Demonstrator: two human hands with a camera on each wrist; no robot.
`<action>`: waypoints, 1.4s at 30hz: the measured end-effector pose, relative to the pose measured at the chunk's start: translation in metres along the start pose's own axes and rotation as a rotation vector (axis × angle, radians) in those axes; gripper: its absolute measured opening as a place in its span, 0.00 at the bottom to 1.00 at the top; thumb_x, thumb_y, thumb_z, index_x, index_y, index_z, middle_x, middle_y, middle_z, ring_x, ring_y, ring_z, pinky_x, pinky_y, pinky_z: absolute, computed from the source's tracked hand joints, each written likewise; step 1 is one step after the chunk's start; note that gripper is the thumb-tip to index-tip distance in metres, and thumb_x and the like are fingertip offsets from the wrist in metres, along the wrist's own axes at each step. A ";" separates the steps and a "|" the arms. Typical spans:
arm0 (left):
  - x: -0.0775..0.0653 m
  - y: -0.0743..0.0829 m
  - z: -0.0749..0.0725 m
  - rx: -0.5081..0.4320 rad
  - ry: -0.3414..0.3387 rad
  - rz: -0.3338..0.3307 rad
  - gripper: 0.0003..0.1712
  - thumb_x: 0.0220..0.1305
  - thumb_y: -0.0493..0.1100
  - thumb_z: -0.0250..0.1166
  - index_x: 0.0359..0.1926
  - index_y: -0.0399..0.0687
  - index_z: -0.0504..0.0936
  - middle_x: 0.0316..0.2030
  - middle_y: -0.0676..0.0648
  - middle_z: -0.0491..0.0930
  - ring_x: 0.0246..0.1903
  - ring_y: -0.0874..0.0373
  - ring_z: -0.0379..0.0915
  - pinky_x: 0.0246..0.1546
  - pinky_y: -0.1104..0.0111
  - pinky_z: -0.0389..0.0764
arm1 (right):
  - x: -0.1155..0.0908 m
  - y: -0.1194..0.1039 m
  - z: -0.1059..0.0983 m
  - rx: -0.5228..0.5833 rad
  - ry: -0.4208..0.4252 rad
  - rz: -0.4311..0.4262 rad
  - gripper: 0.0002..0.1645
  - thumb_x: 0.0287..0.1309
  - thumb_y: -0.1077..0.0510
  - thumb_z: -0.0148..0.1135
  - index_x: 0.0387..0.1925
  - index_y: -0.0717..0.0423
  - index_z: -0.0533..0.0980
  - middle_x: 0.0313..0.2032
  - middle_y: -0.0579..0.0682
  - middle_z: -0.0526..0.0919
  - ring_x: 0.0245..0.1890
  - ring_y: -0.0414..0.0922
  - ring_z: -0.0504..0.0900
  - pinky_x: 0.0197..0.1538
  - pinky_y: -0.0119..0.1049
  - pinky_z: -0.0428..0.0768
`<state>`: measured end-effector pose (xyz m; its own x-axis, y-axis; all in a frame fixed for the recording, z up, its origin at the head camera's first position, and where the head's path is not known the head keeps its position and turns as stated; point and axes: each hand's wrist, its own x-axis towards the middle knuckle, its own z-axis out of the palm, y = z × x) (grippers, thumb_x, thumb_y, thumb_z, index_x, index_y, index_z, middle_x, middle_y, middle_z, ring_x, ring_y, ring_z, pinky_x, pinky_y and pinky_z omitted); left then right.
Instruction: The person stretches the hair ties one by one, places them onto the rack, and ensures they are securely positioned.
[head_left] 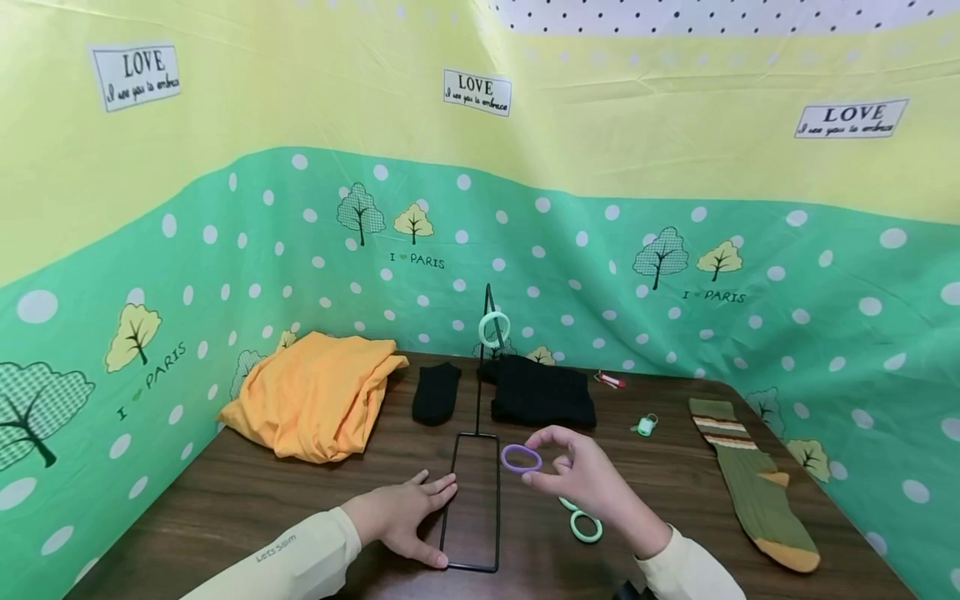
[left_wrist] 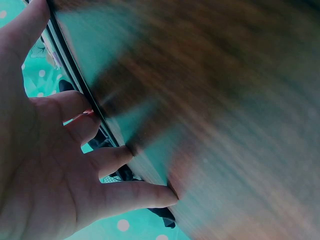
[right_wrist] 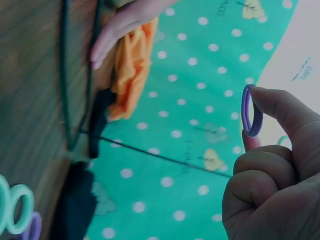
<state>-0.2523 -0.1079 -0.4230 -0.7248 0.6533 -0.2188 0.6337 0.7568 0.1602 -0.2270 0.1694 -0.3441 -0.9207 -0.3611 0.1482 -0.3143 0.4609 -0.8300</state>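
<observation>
My right hand pinches a purple ring between thumb and forefinger, the other fingers curled in. The ring shows edge-on in the right wrist view. My left hand lies with spread fingers on the table, touching the left side of a black wire stand. In the left wrist view, the fingertips press down along the wire. A mint green ring hangs near the top of the stand. Mint rings lie beneath my right hand, partly hidden; a second purple ring lies beside them.
An orange cloth is heaped at the left. Behind the stand's base lie a black sock and folded black fabric. Rightward are a red clip-like item, a green tag and an olive striped sock. Patterned curtain surrounds the table.
</observation>
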 end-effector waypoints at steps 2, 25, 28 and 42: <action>0.000 0.000 0.000 0.003 0.004 -0.002 0.54 0.48 0.74 0.59 0.71 0.54 0.55 0.72 0.54 0.49 0.68 0.37 0.49 0.60 0.51 0.66 | -0.003 -0.008 0.000 -0.008 0.002 -0.020 0.24 0.45 0.53 0.72 0.44 0.57 0.74 0.11 0.42 0.53 0.11 0.34 0.51 0.14 0.26 0.55; 0.000 0.000 0.000 -0.003 0.006 0.008 0.54 0.49 0.74 0.58 0.70 0.53 0.55 0.72 0.53 0.49 0.68 0.37 0.49 0.60 0.52 0.65 | -0.001 -0.080 -0.014 0.025 0.339 -0.624 0.25 0.39 0.72 0.70 0.43 0.57 0.75 0.07 0.46 0.53 0.07 0.36 0.51 0.10 0.26 0.53; -0.001 0.000 0.000 -0.003 0.003 0.010 0.54 0.49 0.74 0.58 0.71 0.53 0.55 0.72 0.53 0.49 0.68 0.37 0.48 0.61 0.52 0.65 | 0.009 -0.085 -0.016 0.008 0.394 -0.629 0.25 0.40 0.71 0.71 0.43 0.56 0.76 0.08 0.45 0.53 0.08 0.36 0.52 0.11 0.27 0.53; 0.002 -0.003 0.001 -0.025 -0.019 0.008 0.53 0.49 0.74 0.58 0.71 0.55 0.54 0.72 0.54 0.47 0.68 0.38 0.47 0.61 0.52 0.64 | 0.052 -0.093 -0.017 -0.076 0.457 -0.448 0.21 0.44 0.63 0.72 0.43 0.59 0.76 0.09 0.44 0.54 0.09 0.37 0.53 0.15 0.32 0.55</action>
<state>-0.2555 -0.1091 -0.4249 -0.7143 0.6590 -0.2357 0.6323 0.7520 0.1863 -0.2500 0.1214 -0.2496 -0.6971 -0.1575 0.6995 -0.6909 0.4082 -0.5966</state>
